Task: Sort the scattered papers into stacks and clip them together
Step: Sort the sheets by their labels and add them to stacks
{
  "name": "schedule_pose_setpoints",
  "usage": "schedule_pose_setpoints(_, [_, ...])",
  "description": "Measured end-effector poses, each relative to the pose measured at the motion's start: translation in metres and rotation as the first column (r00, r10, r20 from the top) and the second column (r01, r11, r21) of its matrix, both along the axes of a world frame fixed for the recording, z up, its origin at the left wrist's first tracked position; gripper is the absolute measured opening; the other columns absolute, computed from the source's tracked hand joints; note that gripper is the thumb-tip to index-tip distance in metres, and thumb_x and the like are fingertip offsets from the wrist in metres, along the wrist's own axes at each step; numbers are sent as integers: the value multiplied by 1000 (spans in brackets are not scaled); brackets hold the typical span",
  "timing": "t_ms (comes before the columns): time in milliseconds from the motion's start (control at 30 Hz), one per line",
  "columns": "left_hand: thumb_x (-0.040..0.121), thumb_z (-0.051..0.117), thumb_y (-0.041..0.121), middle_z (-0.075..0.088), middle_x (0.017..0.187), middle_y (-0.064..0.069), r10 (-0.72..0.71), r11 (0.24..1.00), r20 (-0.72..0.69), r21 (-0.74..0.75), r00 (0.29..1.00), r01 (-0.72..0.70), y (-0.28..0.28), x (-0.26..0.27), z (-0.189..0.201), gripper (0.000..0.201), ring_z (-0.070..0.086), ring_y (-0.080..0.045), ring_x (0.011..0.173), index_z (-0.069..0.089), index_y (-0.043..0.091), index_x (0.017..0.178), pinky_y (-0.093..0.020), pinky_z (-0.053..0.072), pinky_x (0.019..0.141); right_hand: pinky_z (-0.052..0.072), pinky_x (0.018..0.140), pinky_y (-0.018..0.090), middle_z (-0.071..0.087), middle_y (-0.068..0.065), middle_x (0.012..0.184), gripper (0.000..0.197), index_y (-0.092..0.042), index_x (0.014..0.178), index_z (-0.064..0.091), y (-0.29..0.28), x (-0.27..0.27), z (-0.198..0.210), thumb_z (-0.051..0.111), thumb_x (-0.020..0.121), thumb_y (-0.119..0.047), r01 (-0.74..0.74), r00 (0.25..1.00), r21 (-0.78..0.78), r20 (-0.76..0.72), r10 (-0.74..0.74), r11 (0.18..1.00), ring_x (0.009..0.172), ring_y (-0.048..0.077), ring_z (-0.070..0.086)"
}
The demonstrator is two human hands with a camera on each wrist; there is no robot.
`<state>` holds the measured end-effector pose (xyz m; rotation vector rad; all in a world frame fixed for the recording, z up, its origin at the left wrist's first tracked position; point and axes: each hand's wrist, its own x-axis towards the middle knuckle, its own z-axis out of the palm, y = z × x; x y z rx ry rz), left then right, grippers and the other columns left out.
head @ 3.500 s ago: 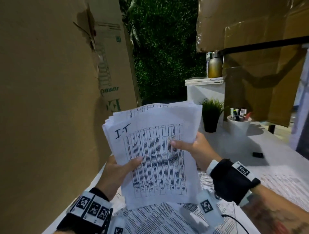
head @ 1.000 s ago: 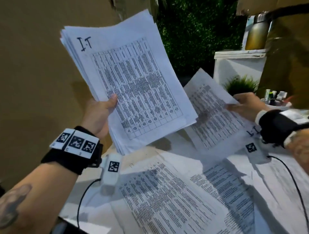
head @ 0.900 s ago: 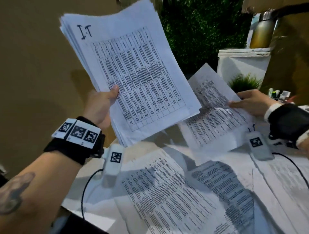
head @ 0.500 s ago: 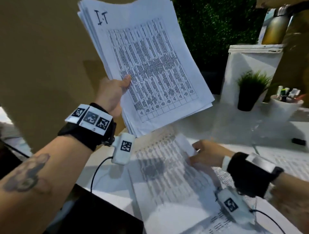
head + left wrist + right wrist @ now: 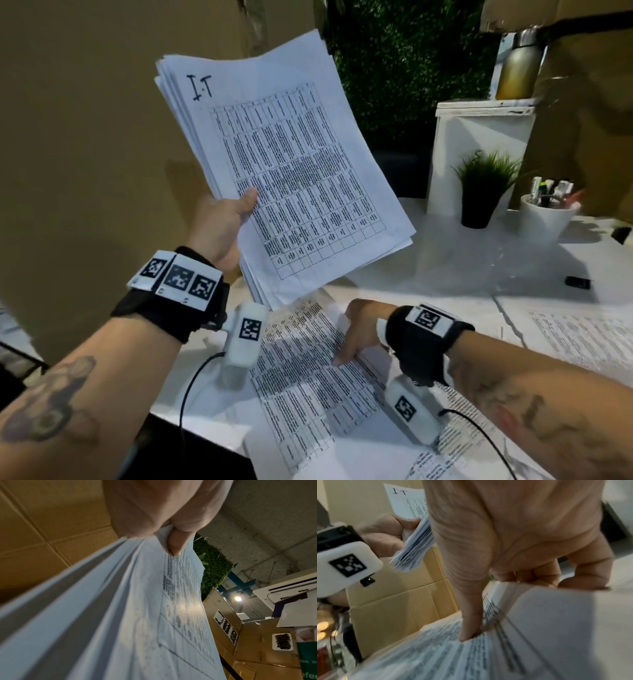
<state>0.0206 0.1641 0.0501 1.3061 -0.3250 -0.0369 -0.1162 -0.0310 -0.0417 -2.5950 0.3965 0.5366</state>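
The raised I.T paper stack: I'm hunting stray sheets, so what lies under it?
Under the raised white I.T paper stack lies a printed table sheet on the white table; its far end is hidden.

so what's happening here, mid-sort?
Yes. The person's left hand holds up a thick stack of white printed table sheets marked "I.T", thumb on top. The right hand is down on the white table, pinching the edge of a loose printed sheet lying there. More sheets lie scattered to the right. Nothing is clipped yet.

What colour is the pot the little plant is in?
Black; the small round plant pot shows best in the head view.
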Motion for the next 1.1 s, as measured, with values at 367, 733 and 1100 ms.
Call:
schedule_pose_setpoints(367, [68, 88, 35, 50, 153, -16, -22, 999, -34, -31, 999, 21, 3, -8, 2, 111, 53, -20, 135, 30, -6, 153, -40, 35, 119, 40, 58, 30, 61, 9, 74, 4, -6, 82, 69, -130, -38, 54, 68, 84, -9, 431, 692, 142, 582, -427, 891, 68, 23, 56])
schedule_pose_setpoints(733, [67, 81, 44, 54, 149, -13, 114, 990, -62, 86, 991, -109, -31, 6, -30, 95, 50, -30, 138, 45, 5, 147, -55, 33, 119, 61, 75, 42, 79, 3, 91, 20, -18, 90, 79, -209, -120, 142, 75, 73, -27, -17, 421, 690, 662, -620, 724, 79, 20, 76])
schedule_pose_setpoints(1100, [84, 68, -6, 71, 115, -34, -267, 927, -165, 224, 949, 300, -84, -72, -40, 27, 67, -52, 108, 72, -10, 111, -63, 56, 92, 54, 57, 14, 70, -11, 56, 22, -18, 74, 65, -135, -66, 74, 71, 85, 0, -77, 476, 711, 642, -601, 699, 53, -3, 66])
